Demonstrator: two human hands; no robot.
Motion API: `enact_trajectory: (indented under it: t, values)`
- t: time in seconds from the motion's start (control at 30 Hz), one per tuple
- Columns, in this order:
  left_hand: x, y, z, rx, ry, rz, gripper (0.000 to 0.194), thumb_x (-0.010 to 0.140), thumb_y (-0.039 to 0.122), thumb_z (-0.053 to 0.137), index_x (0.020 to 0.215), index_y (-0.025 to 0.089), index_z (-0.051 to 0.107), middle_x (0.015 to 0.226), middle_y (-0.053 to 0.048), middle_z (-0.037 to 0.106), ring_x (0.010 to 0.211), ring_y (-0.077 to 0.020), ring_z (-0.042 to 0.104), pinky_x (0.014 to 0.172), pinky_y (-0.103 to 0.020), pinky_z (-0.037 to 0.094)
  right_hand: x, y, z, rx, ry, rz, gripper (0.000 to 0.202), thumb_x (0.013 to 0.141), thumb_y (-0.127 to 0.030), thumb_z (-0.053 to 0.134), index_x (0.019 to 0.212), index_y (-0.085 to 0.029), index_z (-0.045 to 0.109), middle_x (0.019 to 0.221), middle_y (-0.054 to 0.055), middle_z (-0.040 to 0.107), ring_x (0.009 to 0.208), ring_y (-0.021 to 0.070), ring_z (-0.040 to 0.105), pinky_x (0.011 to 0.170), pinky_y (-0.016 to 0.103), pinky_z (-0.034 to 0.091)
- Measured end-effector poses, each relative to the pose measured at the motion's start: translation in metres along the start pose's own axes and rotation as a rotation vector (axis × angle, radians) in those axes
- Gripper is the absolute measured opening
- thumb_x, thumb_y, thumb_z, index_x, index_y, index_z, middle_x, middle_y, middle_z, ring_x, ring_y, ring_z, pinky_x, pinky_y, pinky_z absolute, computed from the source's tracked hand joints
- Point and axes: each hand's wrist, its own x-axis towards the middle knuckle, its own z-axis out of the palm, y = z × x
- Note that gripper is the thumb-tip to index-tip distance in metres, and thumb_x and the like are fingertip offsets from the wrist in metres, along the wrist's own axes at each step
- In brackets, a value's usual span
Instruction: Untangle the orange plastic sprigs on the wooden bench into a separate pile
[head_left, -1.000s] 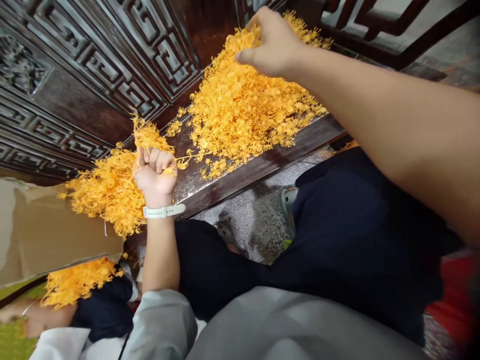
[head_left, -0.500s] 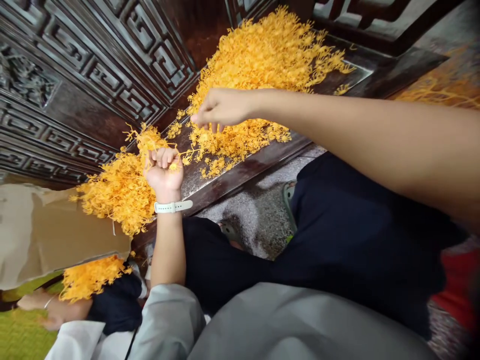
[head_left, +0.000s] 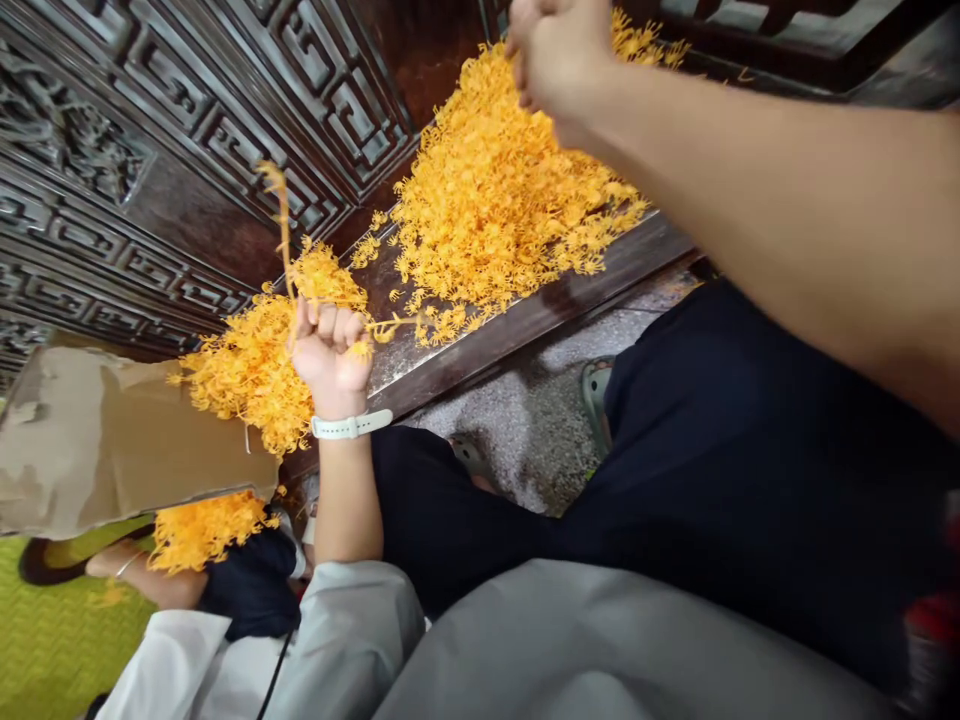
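My left hand (head_left: 331,350), with a pale watch strap on its wrist, is closed palm up around an orange plastic stem (head_left: 284,235). One end of the stem stands up past my fingers; another orange piece sticks out to the right of the hand. Behind this hand lies a smaller heap of orange plastic pieces (head_left: 255,360). My right hand (head_left: 562,60) is over the far side of the larger heap (head_left: 487,190), its fingers curled. What is in those fingers, if anything, is hidden. The pieces have small claw-like, flower-shaped ends.
Both heaps lie on a dark wooden bench (head_left: 525,315) against a carved lattice back (head_left: 247,120). A torn cardboard box (head_left: 150,440) stands at left. Below it, another person's arm (head_left: 169,585) and more orange pieces (head_left: 210,530) show beside a yellow-green woven surface (head_left: 45,640).
My right hand has moved up and right, from the near-left part of the large heap to its far side. The stem in my left hand now stands upright above the fingers.
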Motion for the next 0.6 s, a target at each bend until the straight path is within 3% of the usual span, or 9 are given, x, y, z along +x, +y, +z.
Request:
enact_trajectory:
  t: [0.13,0.23,0.3,0.33,0.4,0.5,0.6]
  values:
    - [0.013,0.011,-0.022,0.006,0.005,0.189,0.047,0.117,0.022,0.021,0.071,0.022,0.030,0.057,0.007,0.022,0.047,-0.0102,0.026,0.056,-0.018,0.037,0.007,-0.012,-0.036,-0.146,0.051,0.003,0.041,0.105,-0.058,0.061,0.123,-0.024,0.075,0.101,0.010,0.073,0.104,0.0227,0.078,0.079,0.027,0.070]
    - [0.024,0.008,-0.031,0.053,0.022,0.225,0.041,0.113,0.020,0.034,0.072,0.022,0.041,0.061,0.005,0.034,0.054,-0.0110,0.040,0.068,-0.020,0.047,0.014,-0.020,-0.065,-0.346,0.287,-0.130,0.032,0.102,-0.048,0.068,0.125,-0.027,0.072,0.126,0.011,0.069,0.139,0.0260,0.062,0.095,0.024,0.067]
    - [0.029,0.002,-0.032,0.067,0.045,0.225,0.037,0.111,0.021,0.040,0.075,0.022,0.050,0.065,0.003,0.044,0.062,-0.0119,0.052,0.078,-0.022,0.053,0.016,-0.024,-0.065,-0.506,0.440,-0.246,0.030,0.099,-0.040,0.071,0.125,-0.026,0.071,0.141,0.010,0.061,0.152,0.0277,0.048,0.113,0.026,0.057]
    - [0.031,-0.001,-0.031,0.073,0.051,0.221,0.036,0.110,0.022,0.041,0.077,0.022,0.054,0.068,0.001,0.049,0.067,-0.0128,0.057,0.083,-0.025,0.055,0.015,-0.027,-0.057,-0.562,0.449,-0.303,0.030,0.099,-0.039,0.071,0.126,-0.025,0.071,0.144,0.010,0.059,0.151,0.0284,0.047,0.120,0.029,0.051]
    - [0.033,-0.006,-0.026,0.105,0.043,0.196,0.036,0.110,0.026,0.041,0.080,0.022,0.060,0.074,-0.002,0.058,0.077,-0.0152,0.065,0.088,-0.028,0.058,0.011,-0.031,-0.028,-0.606,0.346,-0.442,0.034,0.102,-0.045,0.067,0.127,-0.022,0.069,0.140,0.011,0.060,0.140,0.0292,0.055,0.123,0.038,0.046]
    - [0.032,-0.015,-0.018,0.179,0.012,0.120,0.041,0.112,0.035,0.037,0.086,0.022,0.066,0.085,-0.008,0.068,0.092,-0.0188,0.070,0.092,-0.033,0.058,0.000,-0.032,0.030,-0.627,0.067,-0.636,0.054,0.097,-0.056,0.074,0.132,-0.017,0.063,0.132,0.013,0.059,0.131,0.0337,0.057,0.108,0.043,0.053]
    - [0.028,-0.019,-0.010,0.221,-0.034,0.005,0.048,0.114,0.043,0.032,0.094,0.022,0.070,0.097,-0.012,0.073,0.101,-0.0224,0.071,0.090,-0.036,0.059,-0.010,-0.026,0.072,-0.668,-0.062,-0.624,0.059,0.092,-0.045,0.080,0.137,-0.015,0.057,0.133,0.015,0.057,0.138,0.0404,0.050,0.099,0.040,0.054]
